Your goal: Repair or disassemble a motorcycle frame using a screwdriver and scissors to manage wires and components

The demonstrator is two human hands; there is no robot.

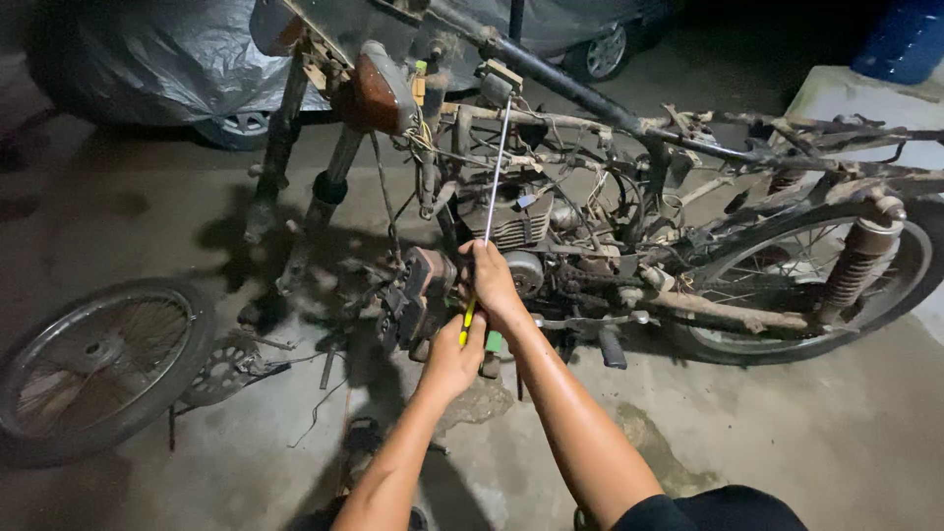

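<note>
A long screwdriver (495, 167) with a yellow and green handle points up at a small box part (499, 75) on the frame of a stripped, rusty motorcycle (629, 197). My right hand (492, 280) grips the screwdriver where shaft meets handle. My left hand (452, 359) wraps the lower end of the yellow handle, just below the right hand. Both hands are in front of the engine (516, 221). The front forks (329, 187) stand with no wheel in them.
A loose spoked front wheel (93, 369) lies on the concrete floor at the left, with a sprocket (226, 369) beside it. The rear wheel (816, 285) stays on the bike at right. A covered car (167, 59) is parked behind. A blue barrel (905, 39) stands top right.
</note>
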